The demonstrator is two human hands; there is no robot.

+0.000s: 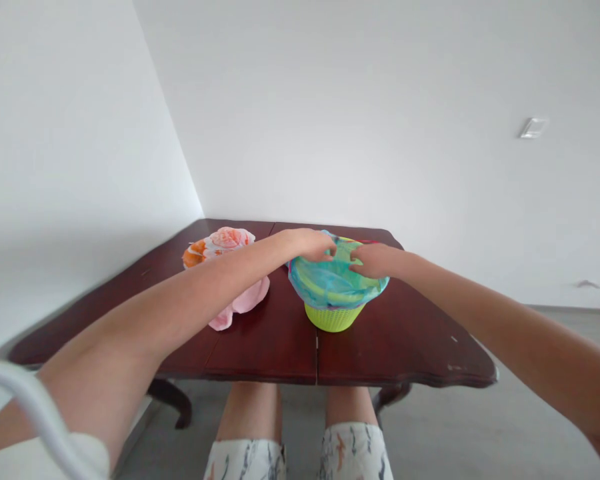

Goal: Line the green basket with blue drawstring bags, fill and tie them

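Observation:
A yellow-green plastic basket (334,320) stands on the table with a thin, see-through blue-green sheet (315,283) lining it and folded over its rim. I cannot tell whether the sheet is cloth or plastic. My left hand (316,245) reaches over the left back of the basket, its fingers bent and apart at the lining. Opposite it, my right hand (373,260) is at the right side of the opening, thumb and fingers apart, touching the lining. Both sets of fingertips point inward, with a gap between the hands.
A crumpled pink and orange floral cloth (250,298) lies left of the basket, partly behind my left forearm. The dark red wooden table (260,353) has a wavy edge and stands against white walls. A white curved tube (25,393) crosses the lower left corner.

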